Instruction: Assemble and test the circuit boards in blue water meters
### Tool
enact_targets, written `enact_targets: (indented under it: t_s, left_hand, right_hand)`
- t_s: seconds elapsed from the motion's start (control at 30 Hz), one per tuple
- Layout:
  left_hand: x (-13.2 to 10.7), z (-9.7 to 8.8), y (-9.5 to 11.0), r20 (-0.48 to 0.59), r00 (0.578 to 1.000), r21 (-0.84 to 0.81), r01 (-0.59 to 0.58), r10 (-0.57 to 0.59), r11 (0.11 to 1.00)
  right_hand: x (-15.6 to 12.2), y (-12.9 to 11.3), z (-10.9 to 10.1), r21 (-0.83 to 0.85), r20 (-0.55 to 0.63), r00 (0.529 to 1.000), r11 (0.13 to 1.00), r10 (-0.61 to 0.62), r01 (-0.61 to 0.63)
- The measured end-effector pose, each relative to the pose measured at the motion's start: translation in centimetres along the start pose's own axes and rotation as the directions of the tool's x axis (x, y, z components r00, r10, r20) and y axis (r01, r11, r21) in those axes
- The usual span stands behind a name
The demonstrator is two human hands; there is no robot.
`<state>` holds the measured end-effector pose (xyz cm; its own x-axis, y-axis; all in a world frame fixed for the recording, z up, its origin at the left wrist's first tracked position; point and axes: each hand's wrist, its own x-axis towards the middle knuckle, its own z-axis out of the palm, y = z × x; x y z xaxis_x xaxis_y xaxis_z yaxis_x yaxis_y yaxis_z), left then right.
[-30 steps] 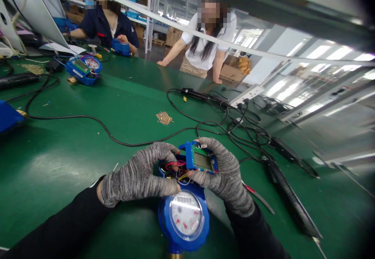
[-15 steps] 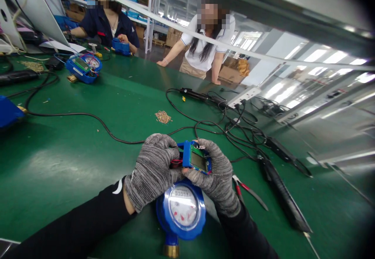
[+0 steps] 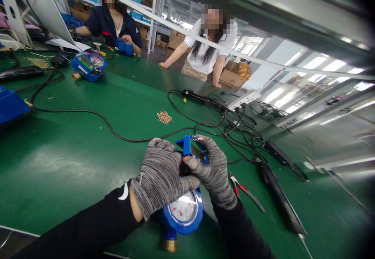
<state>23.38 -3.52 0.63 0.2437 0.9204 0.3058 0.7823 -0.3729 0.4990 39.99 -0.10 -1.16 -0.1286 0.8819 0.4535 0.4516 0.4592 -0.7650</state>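
My right hand (image 3: 215,169), in a grey knit glove, grips a small blue housing (image 3: 187,146) with a green circuit board and a display. The housing is tilted above the blue water meter (image 3: 184,212), which has a round clear dial and a brass end and lies on the table. My left hand (image 3: 161,177), gloved alike, is closed at the meter's upper edge, its thumb reaching across above the dial. What its curled fingers hold is hidden. A dark part (image 3: 184,169) shows between the hands.
Red-handled pliers (image 3: 246,192) lie to the right, near a black electric screwdriver (image 3: 278,196). Cables run to a power strip (image 3: 244,100). Beyond my hands is a pile of small screws (image 3: 164,117). Another opened meter (image 3: 88,66) is at far left. Two people are across the table.
My left thumb has come across above the dial, towards my right hand. The blue housing has tilted and moved slightly left. The red wires between the hands are now mostly covered.
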Motion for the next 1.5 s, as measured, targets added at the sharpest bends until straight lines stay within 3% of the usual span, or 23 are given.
enact_targets:
  t_s: [0.13,0.27,0.43,0.57,0.9,1.07,1.17,1.5]
  left_hand:
    - [-0.3,1.4,0.0,-0.126,0.991,0.056,-0.047,0.053,0.997]
    - [-0.6,1.7,-0.5,-0.164,0.986,-0.007,-0.016,0.015,1.000]
    - [-0.8,1.5,-1.2,-0.110,0.991,-0.186,0.049,-0.071,0.981]
    - [-0.9,1.8,-1.8,-0.096,0.994,-0.277,0.028,-0.057,0.960]
    - [-0.2,1.4,-2.3,-0.063,0.997,-0.253,0.032,-0.049,0.967]
    - [0.0,-0.3,-3.2,0.107,0.993,-0.432,-0.004,0.056,0.902]
    - [0.0,-0.9,-3.1,0.154,0.987,-0.439,0.030,0.042,0.898]
    - [-0.8,1.5,-2.8,-0.094,0.994,-0.211,-0.078,0.059,0.974]
  right_hand:
    - [-0.2,-0.3,-0.2,-0.026,0.002,0.999,0.999,-0.034,0.034]
    - [-0.5,0.2,-0.8,-0.056,0.015,0.995,0.994,-0.094,0.095]
    - [-1.0,0.8,-1.3,-0.054,0.035,0.981,0.979,-0.193,0.195]
    - [-1.5,0.5,-1.4,-0.054,0.063,0.963,0.963,-0.262,0.265]
    - [-0.6,1.5,-2.3,-0.176,0.207,0.950,0.947,-0.232,0.269]
    - [-0.5,1.7,-2.3,-0.203,0.211,0.950,0.941,-0.228,0.271]
    - [-0.8,1.7,-2.3,-0.174,0.208,0.959,0.958,-0.191,0.228]
    - [-1.3,1.0,-1.7,-0.120,0.213,0.958,0.968,-0.191,0.220]
